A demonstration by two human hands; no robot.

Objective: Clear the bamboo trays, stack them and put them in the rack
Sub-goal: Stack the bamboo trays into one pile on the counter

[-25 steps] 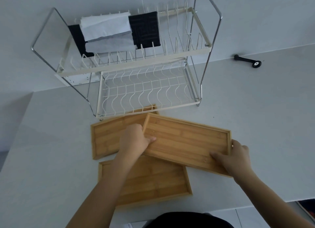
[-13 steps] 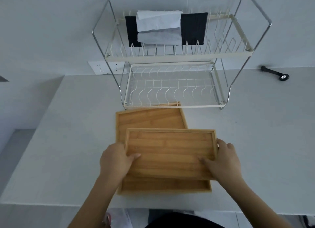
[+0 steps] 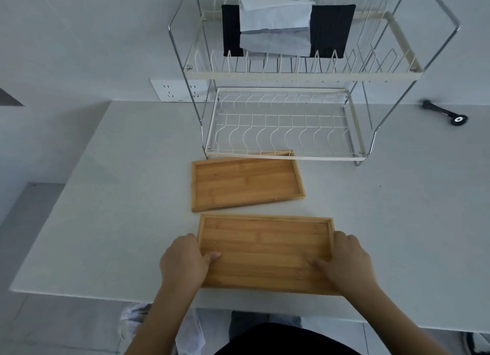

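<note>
Near tray (image 3: 265, 254) at table's (image 3: 106, 222) front edge is gripped by short ends: left hand (image 3: 185, 259), right hand (image 3: 347, 262), thumbs inside. Judged light, rigid, smooth.

The held bamboo tray (image 3: 265, 251) now lies nearer the counter's (image 3: 119, 195) front edge, squared over the tray beneath so that one no longer shows. It no longer overlaps the far tray (image 3: 246, 183), which now lies fully uncovered. The left hand (image 3: 185, 259) and right hand (image 3: 347, 262) have come nearer with it, gripping its short ends.
</note>
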